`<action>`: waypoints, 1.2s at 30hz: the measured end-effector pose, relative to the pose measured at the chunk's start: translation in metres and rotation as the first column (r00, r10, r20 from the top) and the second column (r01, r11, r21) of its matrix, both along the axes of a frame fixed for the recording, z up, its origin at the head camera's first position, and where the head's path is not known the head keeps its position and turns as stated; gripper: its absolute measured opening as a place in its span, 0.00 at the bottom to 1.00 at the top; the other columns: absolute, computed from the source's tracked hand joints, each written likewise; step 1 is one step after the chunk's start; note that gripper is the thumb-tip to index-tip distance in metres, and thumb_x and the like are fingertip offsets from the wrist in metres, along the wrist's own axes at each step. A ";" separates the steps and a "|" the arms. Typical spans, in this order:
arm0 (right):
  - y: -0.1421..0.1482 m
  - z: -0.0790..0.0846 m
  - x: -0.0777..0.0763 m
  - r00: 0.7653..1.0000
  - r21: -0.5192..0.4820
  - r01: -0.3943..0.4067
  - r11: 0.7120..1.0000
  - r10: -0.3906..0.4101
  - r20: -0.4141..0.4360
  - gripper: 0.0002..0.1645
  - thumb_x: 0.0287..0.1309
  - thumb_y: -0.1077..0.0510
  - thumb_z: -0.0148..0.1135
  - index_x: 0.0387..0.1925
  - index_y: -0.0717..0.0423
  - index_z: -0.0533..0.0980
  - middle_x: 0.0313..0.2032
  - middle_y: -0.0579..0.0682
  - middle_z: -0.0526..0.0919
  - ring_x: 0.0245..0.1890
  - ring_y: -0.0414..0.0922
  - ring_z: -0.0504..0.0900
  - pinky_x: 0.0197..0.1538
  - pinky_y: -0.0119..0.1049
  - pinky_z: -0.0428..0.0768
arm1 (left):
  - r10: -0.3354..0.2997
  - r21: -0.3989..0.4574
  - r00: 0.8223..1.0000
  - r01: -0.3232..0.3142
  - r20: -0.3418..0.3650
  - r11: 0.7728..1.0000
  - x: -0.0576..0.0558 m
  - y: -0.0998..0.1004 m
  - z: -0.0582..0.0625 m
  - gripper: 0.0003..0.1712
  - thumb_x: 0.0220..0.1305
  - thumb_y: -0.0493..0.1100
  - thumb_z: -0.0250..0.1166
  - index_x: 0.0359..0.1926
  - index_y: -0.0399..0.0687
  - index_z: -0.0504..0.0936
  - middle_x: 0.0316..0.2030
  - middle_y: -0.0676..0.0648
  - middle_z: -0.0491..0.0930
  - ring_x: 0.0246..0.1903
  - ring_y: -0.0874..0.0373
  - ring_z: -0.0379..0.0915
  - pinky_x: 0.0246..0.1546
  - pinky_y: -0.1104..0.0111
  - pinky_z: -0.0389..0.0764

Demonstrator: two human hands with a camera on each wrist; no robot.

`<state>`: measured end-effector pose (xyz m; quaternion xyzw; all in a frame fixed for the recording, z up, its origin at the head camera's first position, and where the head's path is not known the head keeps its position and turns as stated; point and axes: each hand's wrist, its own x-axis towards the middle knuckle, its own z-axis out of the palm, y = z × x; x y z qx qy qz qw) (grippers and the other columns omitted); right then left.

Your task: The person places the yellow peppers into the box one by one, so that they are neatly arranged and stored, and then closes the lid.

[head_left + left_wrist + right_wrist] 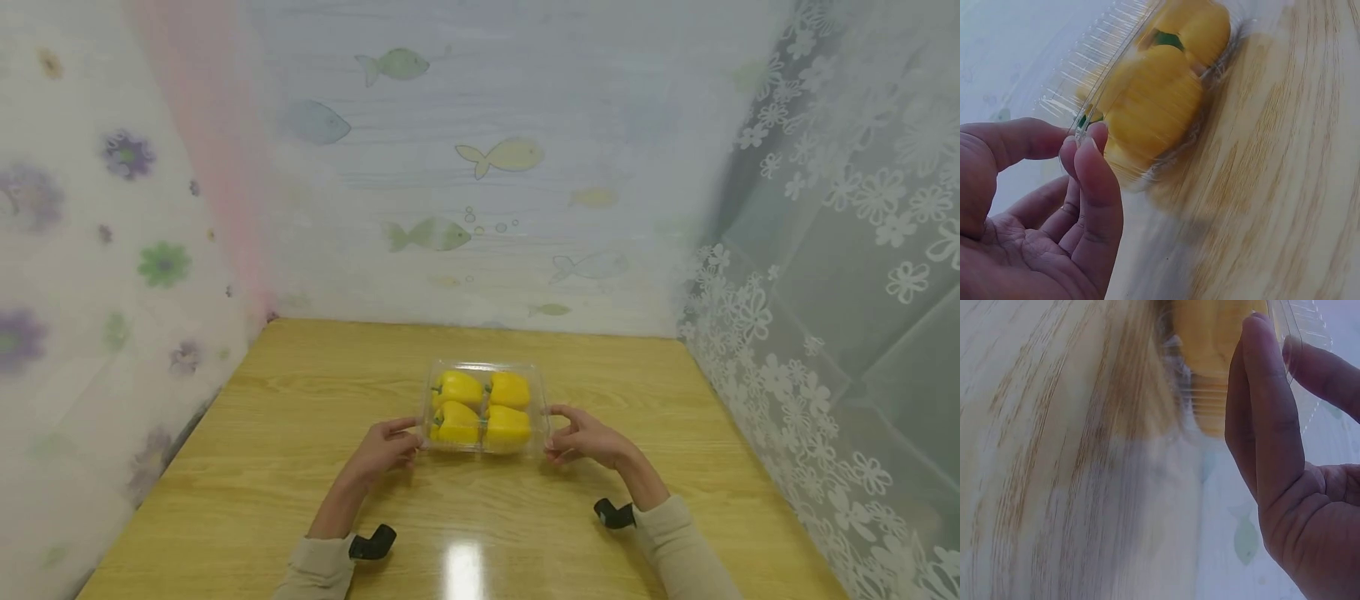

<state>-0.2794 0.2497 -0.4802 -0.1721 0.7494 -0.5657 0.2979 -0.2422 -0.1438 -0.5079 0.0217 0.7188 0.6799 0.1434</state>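
A clear plastic clamshell container is held between the two hands in the head view. Several yellow bell peppers with green stems lie inside it in two rows. My left hand grips the container's left edge. In the left wrist view, thumb and fingertips pinch the clear rim beside a yellow bell pepper. On the opposite side, my right hand holds the right edge. The right wrist view shows its thumb and fingers pinching that rim, partly hiding the peppers.
A wood-grain table lies beneath the container. Behind it stands a wall covering with printed fish. Flower-patterned panels flank the table on both sides. Black wrist-worn devices stick out near both sleeves.
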 end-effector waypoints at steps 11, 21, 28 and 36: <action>-0.001 -0.003 0.003 1.000 -0.016 0.011 1.000 -0.011 0.000 0.42 0.71 0.64 0.59 0.75 0.70 0.48 0.44 0.72 0.84 0.42 0.56 0.86 0.48 0.50 0.85 | 0.003 0.009 1.000 -0.003 -0.017 1.000 0.001 0.000 -0.004 0.30 0.72 0.34 0.57 0.72 0.30 0.66 0.35 0.41 0.84 0.23 0.62 0.64 0.28 0.70 0.75; -0.002 -0.004 0.003 1.000 -0.010 0.030 1.000 -0.030 -0.008 0.41 0.71 0.65 0.58 0.75 0.70 0.48 0.43 0.73 0.84 0.41 0.55 0.87 0.46 0.47 0.86 | 0.052 0.029 0.999 -0.052 -0.011 0.998 0.002 0.004 -0.003 0.30 0.71 0.34 0.58 0.71 0.29 0.66 0.33 0.46 0.84 0.20 0.63 0.57 0.26 0.70 0.73; -0.002 -0.004 0.003 0.999 -0.017 0.042 0.999 -0.042 0.004 0.43 0.70 0.64 0.60 0.76 0.70 0.48 0.42 0.72 0.84 0.39 0.53 0.87 0.46 0.48 0.86 | 0.082 0.051 0.997 -0.082 -0.006 0.995 0.002 0.006 -0.003 0.30 0.69 0.32 0.59 0.70 0.29 0.68 0.31 0.45 0.84 0.18 0.64 0.55 0.24 0.70 0.70; -0.003 -0.003 0.004 0.998 -0.020 0.058 0.998 -0.058 0.011 0.43 0.69 0.65 0.60 0.75 0.70 0.49 0.40 0.68 0.86 0.38 0.52 0.87 0.45 0.47 0.86 | 0.144 0.069 0.990 -0.144 0.015 0.987 0.002 0.012 -0.006 0.29 0.67 0.31 0.59 0.68 0.29 0.70 0.29 0.47 0.83 0.18 0.65 0.54 0.23 0.71 0.68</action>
